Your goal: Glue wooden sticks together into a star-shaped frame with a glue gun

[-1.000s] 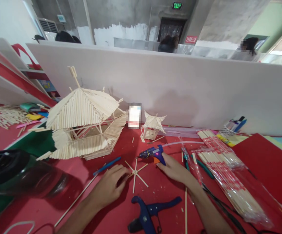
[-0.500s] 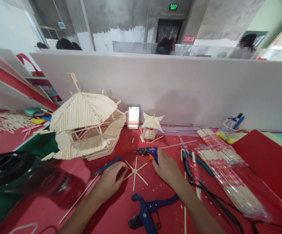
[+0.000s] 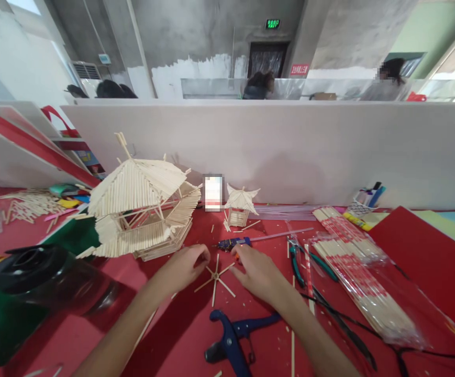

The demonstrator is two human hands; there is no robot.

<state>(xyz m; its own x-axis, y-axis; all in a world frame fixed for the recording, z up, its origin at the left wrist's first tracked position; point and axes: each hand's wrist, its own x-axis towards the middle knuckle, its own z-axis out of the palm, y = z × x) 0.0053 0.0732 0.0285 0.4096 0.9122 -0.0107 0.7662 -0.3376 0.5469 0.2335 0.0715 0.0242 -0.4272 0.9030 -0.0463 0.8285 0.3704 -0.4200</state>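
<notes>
A six-armed star of thin wooden sticks [image 3: 215, 276] lies flat on the red table between my hands. My left hand [image 3: 188, 266] is at its upper left, fingers curved, a gap before the thumb and nothing visible in them. On the star's right side, my right hand [image 3: 255, 269] has thumb and fingers apart, close to one stick's end. The blue glue gun [image 3: 233, 243] lies just beyond the right hand, a glue stick [image 3: 282, 234] out of its back; the hand covers its handle. Nearer to me rests a dark blue cutter-like hand tool [image 3: 233, 340].
A large stick-built pavilion [image 3: 136, 209] stands at left, a small one [image 3: 242, 204] at the back. A dark bottle [image 3: 66, 277] is at near left. Teal-handled pliers [image 3: 298, 267], bagged sticks [image 3: 361, 283] and a black cable [image 3: 337, 314] lie at right. A white partition [image 3: 290, 152] rises behind.
My right hand has let go of the glue gun's handle and moved left toward the star. My left hand has shifted slightly up and right. The view has tilted up a little.
</notes>
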